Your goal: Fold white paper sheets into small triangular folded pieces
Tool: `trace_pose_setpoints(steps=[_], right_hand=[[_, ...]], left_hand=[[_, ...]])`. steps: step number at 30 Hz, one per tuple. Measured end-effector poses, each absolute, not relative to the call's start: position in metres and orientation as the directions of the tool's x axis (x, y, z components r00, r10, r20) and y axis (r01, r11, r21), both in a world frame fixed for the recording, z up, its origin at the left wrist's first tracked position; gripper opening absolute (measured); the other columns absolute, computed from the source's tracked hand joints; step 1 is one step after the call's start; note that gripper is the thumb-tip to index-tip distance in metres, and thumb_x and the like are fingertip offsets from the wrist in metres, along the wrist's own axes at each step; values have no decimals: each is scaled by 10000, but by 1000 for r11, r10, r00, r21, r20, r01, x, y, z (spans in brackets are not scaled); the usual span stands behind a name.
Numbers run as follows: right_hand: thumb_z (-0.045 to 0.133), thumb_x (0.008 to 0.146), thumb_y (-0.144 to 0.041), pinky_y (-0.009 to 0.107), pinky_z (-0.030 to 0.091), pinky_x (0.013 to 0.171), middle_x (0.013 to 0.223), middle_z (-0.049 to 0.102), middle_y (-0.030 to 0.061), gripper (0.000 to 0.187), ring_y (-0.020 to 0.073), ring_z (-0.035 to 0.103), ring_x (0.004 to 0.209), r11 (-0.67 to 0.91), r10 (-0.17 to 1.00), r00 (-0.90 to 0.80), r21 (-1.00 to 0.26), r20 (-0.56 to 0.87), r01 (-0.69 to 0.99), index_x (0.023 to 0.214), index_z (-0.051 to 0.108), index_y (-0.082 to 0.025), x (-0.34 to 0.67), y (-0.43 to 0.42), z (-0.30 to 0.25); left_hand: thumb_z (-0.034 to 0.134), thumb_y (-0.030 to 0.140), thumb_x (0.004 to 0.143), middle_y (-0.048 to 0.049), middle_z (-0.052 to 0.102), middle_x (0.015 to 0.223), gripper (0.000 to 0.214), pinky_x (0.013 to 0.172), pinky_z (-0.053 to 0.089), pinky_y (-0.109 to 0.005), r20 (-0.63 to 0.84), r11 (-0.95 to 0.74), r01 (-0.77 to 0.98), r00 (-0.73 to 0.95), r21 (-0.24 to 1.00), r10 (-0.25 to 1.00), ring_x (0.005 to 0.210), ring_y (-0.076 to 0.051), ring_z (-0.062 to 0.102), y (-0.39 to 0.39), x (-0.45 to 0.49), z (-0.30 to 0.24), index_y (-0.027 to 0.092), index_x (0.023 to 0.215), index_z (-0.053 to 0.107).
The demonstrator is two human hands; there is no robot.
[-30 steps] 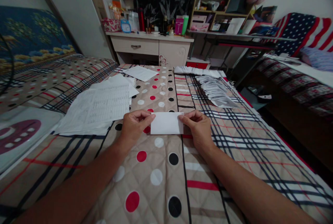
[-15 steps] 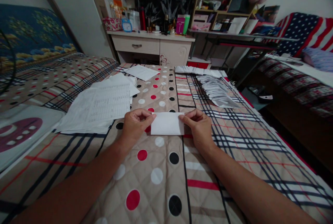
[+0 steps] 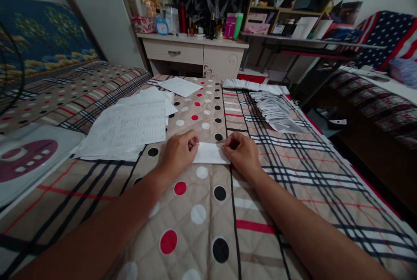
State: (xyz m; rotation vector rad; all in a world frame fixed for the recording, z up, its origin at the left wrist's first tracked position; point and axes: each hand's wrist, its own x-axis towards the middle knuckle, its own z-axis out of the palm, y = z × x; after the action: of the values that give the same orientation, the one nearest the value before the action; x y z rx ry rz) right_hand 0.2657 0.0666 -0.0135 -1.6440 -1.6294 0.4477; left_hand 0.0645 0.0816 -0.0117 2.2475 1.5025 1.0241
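A small white folded paper (image 3: 211,153) lies low over the patterned bedspread (image 3: 195,202), between my two hands. My left hand (image 3: 180,149) is closed at the paper's left end, thumb and fingertips pinched together there. At the other end, my right hand (image 3: 241,152) pinches the paper's right edge, its index finger curled above the thumb. The knuckles of both hands cover the paper's ends.
Loose printed sheets (image 3: 130,123) are piled at the left, with another white sheet (image 3: 180,86) behind. Rows of folded paper pieces (image 3: 273,110) lie at the right. A plastic-looking case (image 3: 29,158) sits far left; a dresser (image 3: 192,52) stands beyond the bed.
The visible part of the paper has become shorter from front to back. My left hand has moved right and rolled over its end. The view has shifted slightly.
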Motion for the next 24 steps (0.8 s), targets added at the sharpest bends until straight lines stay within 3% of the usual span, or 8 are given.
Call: trace_pose_setpoints(steps=[4, 9, 13, 17, 21, 24], right_hand=[[594, 679, -176, 260, 310, 555, 656, 665, -25, 73, 155, 581, 611, 110, 956, 72, -574, 285, 812, 711, 619, -237, 264, 64, -10], [582, 686, -169, 261, 290, 537, 650, 666, -19, 85, 156, 583, 589, 127, 952, 43, -520, 303, 845, 718, 623, -237, 262, 62, -9], [582, 686, -172, 260, 298, 541, 663, 670, -18, 77, 157, 590, 602, 127, 956, 38, -526, 292, 841, 712, 620, -233, 263, 62, -7], [581, 693, -169, 258, 321, 550, 665, 667, -19, 73, 157, 594, 613, 139, 957, 32, -554, 288, 821, 708, 615, -232, 263, 63, -9], [593, 697, -160, 264, 360, 561, 658, 658, -19, 71, 163, 596, 616, 124, 959, 49, -572, 278, 811, 712, 606, -228, 267, 65, -10], [584, 756, -183, 306, 436, 668, 757, 684, 16, 70, 202, 625, 725, 172, 920, 72, -562, 386, 809, 798, 627, -220, 264, 56, -3]], left_hand=[[583, 76, 742, -18, 654, 759, 134, 768, 407, -365, 423, -535, 789, 392, 303, 817, 754, -196, 599, 79, 66, -9, 205, 757, 613], [560, 65, 794, -79, 632, 1011, 189, 829, 403, -416, 473, -591, 779, 448, 210, 759, 995, -263, 543, 77, 70, -8, 202, 823, 686], [499, 63, 855, -61, 636, 944, 245, 848, 456, -363, 413, -692, 603, 557, 396, 721, 915, -197, 575, 84, 65, -17, 181, 921, 702], [669, 231, 811, -59, 618, 1068, 266, 923, 465, -350, 337, -656, 493, 588, 571, 735, 1001, -190, 586, 90, 50, -23, 228, 1073, 710], [721, 239, 759, -55, 599, 1144, 369, 973, 450, -357, 253, -609, 484, 613, 629, 748, 1046, -189, 588, 93, 41, -21, 273, 1125, 703], [737, 246, 738, -57, 597, 1145, 394, 990, 444, -376, 242, -597, 503, 603, 624, 760, 1055, -199, 586, 93, 42, -20, 267, 1130, 702]])
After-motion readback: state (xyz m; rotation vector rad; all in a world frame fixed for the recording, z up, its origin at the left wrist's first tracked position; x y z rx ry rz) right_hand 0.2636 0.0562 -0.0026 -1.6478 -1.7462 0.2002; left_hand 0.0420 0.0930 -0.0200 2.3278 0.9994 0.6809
